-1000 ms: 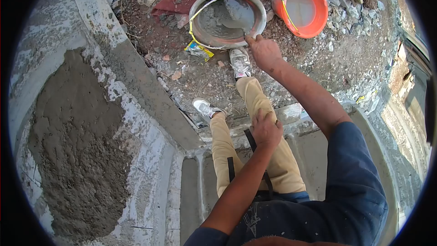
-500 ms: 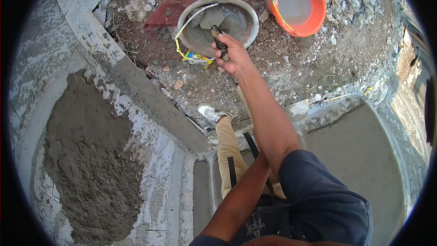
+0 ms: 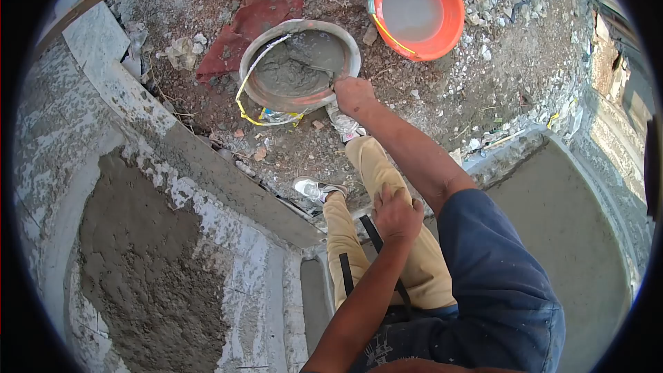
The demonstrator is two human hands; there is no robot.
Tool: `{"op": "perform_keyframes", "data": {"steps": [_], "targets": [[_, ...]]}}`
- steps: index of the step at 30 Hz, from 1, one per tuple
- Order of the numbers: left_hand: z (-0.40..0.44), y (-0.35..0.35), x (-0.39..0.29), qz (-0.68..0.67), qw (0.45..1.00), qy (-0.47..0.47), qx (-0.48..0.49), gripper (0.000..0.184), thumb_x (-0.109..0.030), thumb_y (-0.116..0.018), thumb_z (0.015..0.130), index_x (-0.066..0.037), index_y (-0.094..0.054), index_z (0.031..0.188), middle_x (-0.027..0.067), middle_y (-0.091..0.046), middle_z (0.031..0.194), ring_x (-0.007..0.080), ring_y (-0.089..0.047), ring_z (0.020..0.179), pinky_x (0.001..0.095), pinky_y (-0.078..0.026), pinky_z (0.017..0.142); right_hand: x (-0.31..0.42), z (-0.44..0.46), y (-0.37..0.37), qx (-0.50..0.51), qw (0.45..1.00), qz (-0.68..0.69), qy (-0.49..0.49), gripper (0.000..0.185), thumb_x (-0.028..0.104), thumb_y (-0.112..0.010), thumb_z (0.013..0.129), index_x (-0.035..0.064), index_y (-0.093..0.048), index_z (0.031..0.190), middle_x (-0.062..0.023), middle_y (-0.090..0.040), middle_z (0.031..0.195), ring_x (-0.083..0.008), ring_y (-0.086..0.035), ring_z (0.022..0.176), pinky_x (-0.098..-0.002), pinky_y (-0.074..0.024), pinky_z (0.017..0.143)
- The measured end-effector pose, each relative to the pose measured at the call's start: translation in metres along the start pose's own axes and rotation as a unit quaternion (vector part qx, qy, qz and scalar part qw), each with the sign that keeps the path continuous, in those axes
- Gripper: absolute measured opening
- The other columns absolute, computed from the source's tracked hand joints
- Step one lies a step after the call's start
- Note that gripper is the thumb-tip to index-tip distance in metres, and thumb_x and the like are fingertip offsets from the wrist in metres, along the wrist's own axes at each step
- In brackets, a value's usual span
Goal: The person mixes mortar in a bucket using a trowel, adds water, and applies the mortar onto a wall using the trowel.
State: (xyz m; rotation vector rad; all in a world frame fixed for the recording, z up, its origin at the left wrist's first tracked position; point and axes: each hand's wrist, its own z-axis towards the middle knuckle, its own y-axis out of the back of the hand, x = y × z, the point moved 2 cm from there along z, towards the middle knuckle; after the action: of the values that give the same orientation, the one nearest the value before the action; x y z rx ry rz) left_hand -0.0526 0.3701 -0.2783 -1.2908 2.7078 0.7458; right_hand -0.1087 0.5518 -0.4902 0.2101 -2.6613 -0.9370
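Note:
My right hand (image 3: 354, 96) is closed around the handle of a trowel at the near right rim of a mortar bucket (image 3: 352, 62). Only a bit of the trowel (image 3: 322, 70) shows; its blade is mostly sunk in the wet grey mortar (image 3: 293, 72). The bucket's pale and yellow wire handle (image 3: 241, 90) hangs over its left side. My left hand (image 3: 398, 214) rests on the knee of my tan trousers (image 3: 366, 159), fingers apart and holding nothing.
An orange bucket (image 3: 452, 24) of cloudy water stands right of the mortar bucket. Red cloth (image 3: 266, 7) lies on the gravelly ground behind. Wet mortar (image 3: 145, 255) covers part of the left slab. A low concrete edge (image 3: 242, 190) runs beside my shoe (image 3: 314, 188). Rubble (image 3: 511, 0) lies at upper right.
My right hand has lowered the trowel from above the bucket into the mortar at its right side. My left hand now shows on my knee; earlier it was hidden behind the right arm.

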Motion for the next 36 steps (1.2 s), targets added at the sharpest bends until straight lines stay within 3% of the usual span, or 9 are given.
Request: {"op": "perform_keyframes", "data": {"steps": [3, 5, 9, 12, 15, 19, 22, 30, 36], "targets": [[-0.001, -0.003, 0.0, -0.003, 1.0, -0.007, 0.004, 0.044, -0.033, -0.071, 0.08, -0.009, -0.073, 0.117, 0.0172, -0.052, 0.144, 0.0372, -0.051, 0.13, 0.0479, -0.045, 0.106, -0.012, -0.013, 0.063, -0.161, 0.976, 0.148, -0.002, 0.022, 0.024, -0.062, 0.094, 0.004, -0.073, 0.093, -0.0189, -0.073, 0.102, -0.0315, -0.073, 0.09, -0.044, -0.0574, 0.079], [-0.001, -0.004, -0.002, -0.003, 1.0, -0.012, 0.007, 0.044, -0.032, -0.071, 0.08, -0.008, -0.073, 0.117, 0.0181, -0.052, 0.144, 0.0383, -0.05, 0.131, 0.0478, -0.045, 0.107, -0.059, -0.004, 0.091, -0.355, 0.917, 0.18, -0.037, 0.024, 0.026, -0.064, 0.092, 0.0056, -0.075, 0.095, -0.021, -0.071, 0.098, -0.0339, -0.07, 0.086, -0.0436, -0.0563, 0.077], [0.003, 0.005, -0.002, 0.001, 0.999, -0.034, 0.02, 0.044, -0.032, -0.071, 0.079, -0.009, -0.073, 0.117, 0.0186, -0.052, 0.143, 0.0416, -0.05, 0.13, 0.0477, -0.045, 0.107, -0.194, 0.059, 0.077, -0.31, 0.848, 0.299, -0.309, 0.047, 0.031, -0.067, 0.089, 0.0032, -0.064, 0.127, -0.0227, -0.072, 0.108, -0.0356, -0.069, 0.104, -0.0432, -0.0535, 0.089], [0.005, 0.009, -0.002, -0.002, 0.998, -0.055, 0.013, 0.043, -0.032, -0.072, 0.079, -0.01, -0.074, 0.115, 0.0187, -0.052, 0.144, 0.0437, -0.053, 0.127, 0.0482, -0.046, 0.106, -0.257, 0.129, -0.007, -0.223, 0.884, 0.304, -0.278, 0.064, 0.034, -0.07, 0.084, 0.0012, -0.055, 0.137, -0.024, -0.072, 0.109, -0.0373, -0.068, 0.109, -0.0444, -0.0519, 0.094], [0.008, 0.009, 0.0, 0.003, 0.998, -0.056, 0.013, 0.042, -0.032, -0.072, 0.078, -0.011, -0.074, 0.115, 0.0187, -0.052, 0.145, 0.0446, -0.055, 0.125, 0.0486, -0.047, 0.105, -0.243, 0.136, 0.015, -0.117, 0.937, 0.217, -0.247, 0.064, 0.033, -0.072, 0.082, -0.0008, -0.056, 0.135, -0.0233, -0.072, 0.109, -0.0363, -0.069, 0.105, -0.0444, -0.0524, 0.094], [0.008, 0.011, -0.002, 0.012, 0.999, -0.045, 0.028, 0.042, -0.032, -0.072, 0.078, -0.012, -0.074, 0.114, 0.0186, -0.052, 0.146, 0.0444, -0.054, 0.125, 0.0485, -0.046, 0.105, -0.244, 0.097, 0.031, -0.207, 0.935, 0.159, -0.242, 0.045, 0.033, -0.074, 0.083, 0.0037, -0.07, 0.117, -0.0238, -0.072, 0.107, -0.0412, -0.069, 0.103, -0.049, -0.053, 0.091], [0.01, 0.011, -0.005, 0.016, 0.998, -0.022, 0.054, 0.042, -0.034, -0.07, 0.079, -0.012, -0.074, 0.115, 0.018, -0.05, 0.148, 0.0438, -0.052, 0.129, 0.0486, -0.045, 0.107, -0.253, 0.056, 0.044, -0.232, 0.949, 0.114, -0.183, 0.033, 0.03, -0.071, 0.085, 0.0079, -0.073, 0.109, -0.0227, -0.073, 0.096, -0.039, -0.071, 0.093, -0.0486, -0.0548, 0.083], [0.006, 0.004, -0.004, -0.015, 0.997, 0.015, 0.07, 0.044, -0.037, -0.069, 0.082, -0.012, -0.072, 0.119, 0.0139, -0.047, 0.151, 0.04, -0.046, 0.136, 0.0512, -0.042, 0.106, -0.174, -0.085, 0.132, -0.282, 0.957, 0.031, 0.055, 0.023, 0.012, -0.075, 0.078, 0.0087, -0.067, 0.1, -0.0123, -0.068, 0.1, -0.0337, -0.067, 0.093, -0.0447, -0.0556, 0.079], [0.002, -0.003, 0.001, -0.026, 0.998, 0.021, 0.056, 0.041, -0.036, -0.068, 0.082, -0.011, -0.072, 0.114, 0.013, -0.047, 0.149, 0.0393, -0.046, 0.136, 0.0525, -0.043, 0.105, -0.073, -0.083, 0.158, -0.161, 0.972, -0.091, 0.145, 0.02, 0.009, -0.075, 0.072, 0.006, -0.064, 0.089, -0.0117, -0.061, 0.092, -0.0313, -0.065, 0.094, -0.044, -0.057, 0.079]]}}
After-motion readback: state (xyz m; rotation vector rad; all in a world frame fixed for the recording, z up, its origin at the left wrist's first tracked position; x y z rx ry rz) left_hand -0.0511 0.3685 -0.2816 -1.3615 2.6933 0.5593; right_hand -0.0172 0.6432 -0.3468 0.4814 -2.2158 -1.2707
